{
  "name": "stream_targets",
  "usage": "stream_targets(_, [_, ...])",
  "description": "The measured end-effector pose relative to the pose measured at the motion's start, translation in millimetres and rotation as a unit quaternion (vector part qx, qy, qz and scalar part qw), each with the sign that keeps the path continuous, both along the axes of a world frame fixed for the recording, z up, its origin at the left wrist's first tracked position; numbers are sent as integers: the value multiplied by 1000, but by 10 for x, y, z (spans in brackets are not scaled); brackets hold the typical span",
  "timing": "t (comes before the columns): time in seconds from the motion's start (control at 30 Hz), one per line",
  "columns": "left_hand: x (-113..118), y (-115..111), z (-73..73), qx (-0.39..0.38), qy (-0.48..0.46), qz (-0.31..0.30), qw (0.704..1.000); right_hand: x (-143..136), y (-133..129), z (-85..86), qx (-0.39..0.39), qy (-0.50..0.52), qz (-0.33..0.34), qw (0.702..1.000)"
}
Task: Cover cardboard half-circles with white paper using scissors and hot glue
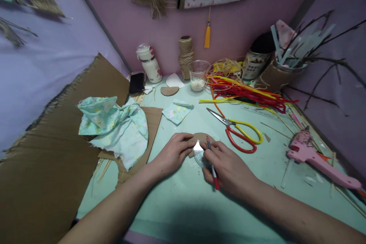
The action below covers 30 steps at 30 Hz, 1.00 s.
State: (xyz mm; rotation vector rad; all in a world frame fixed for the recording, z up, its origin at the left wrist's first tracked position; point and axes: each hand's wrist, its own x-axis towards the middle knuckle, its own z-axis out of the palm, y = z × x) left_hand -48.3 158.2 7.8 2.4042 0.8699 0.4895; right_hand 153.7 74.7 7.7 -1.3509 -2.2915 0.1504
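My left hand (177,151) bends over the left side of a small round-edged brown cardboard piece (202,136), its fingers closed at the edge. My right hand (224,162) has a red and dark pen (213,167) tucked in its fingers, lying across the knuckles. Right fingertips also touch a pale, shiny rounded piece (198,154) that overlaps the cardboard; its material is hard to make out. Scissors (228,122) with one red and one yellow handle lie spread to the right. A scrap of floral cloth (177,111) rests beyond my left hand.
Crumpled floral cloth (114,118) lies on cardboard at left, beside a tall cardboard sheet (57,141). A bottle (150,63), twine spool (185,55) and plastic cup (198,84) stand behind. Coloured pipe cleaners (251,93) and a pink glue gun (317,158) occupy the right.
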Motion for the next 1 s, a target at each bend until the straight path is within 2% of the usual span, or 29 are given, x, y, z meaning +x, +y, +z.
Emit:
stream_targets(0.3, [25, -9, 53, 8, 10, 3, 1000, -9, -1, 19, -12, 5, -3, 1000])
stream_targets(0.63, [70, -70, 22, 35, 10, 26, 999, -17, 3, 1, -13, 0, -10, 1000])
stream_targets(1.0, [47, -53, -20, 13, -3, 34, 999, 13, 18, -11, -39, 24, -7, 999])
